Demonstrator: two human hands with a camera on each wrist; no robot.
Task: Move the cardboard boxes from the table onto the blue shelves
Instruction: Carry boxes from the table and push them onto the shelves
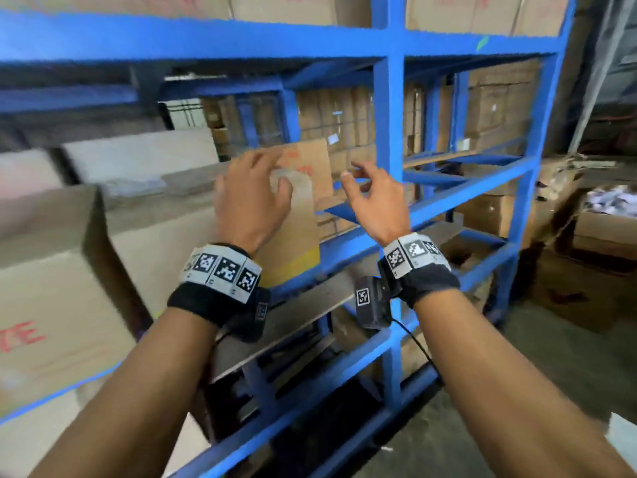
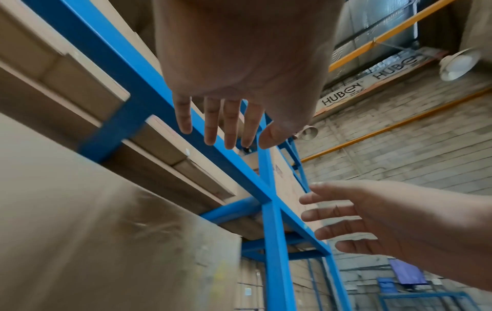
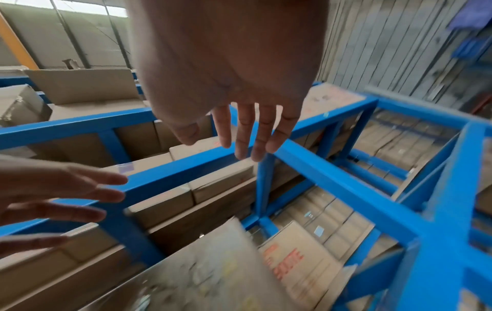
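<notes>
Head view shows both hands raised in front of the blue shelves [image 1: 391,98], neither holding anything. Spread and relaxed, the left hand [image 1: 250,201] hovers over the face of a cardboard box [image 1: 303,215] that stands on end on the middle shelf; whether the palm or fingertips touch the cardboard cannot be told through the motion blur. That box carries red lettering near its top, just beyond the left fingers, and a yellow band along its lower edge, near the left wrist. To the right of that hand, the right hand [image 1: 374,201] hangs free with fingers loosely bent and apart, in front of the blue upright post [image 1: 389,188] and clear of the box. More cardboard boxes [image 1: 51,270] sit on the shelf to the left of the left hand, one with red letters on its side, and stacked cartons [image 1: 344,119] fill the racks beyond both hands. Both wrists wear black bands with square coded markers [image 1: 224,270]. From the left wrist, the left fingers [image 2: 229,124] point straight up along a blue beam with gaps between them. From the right wrist, the right fingers [image 3: 247,130] are likewise extended and empty above the frame, the red-lettered box below them.
</notes>
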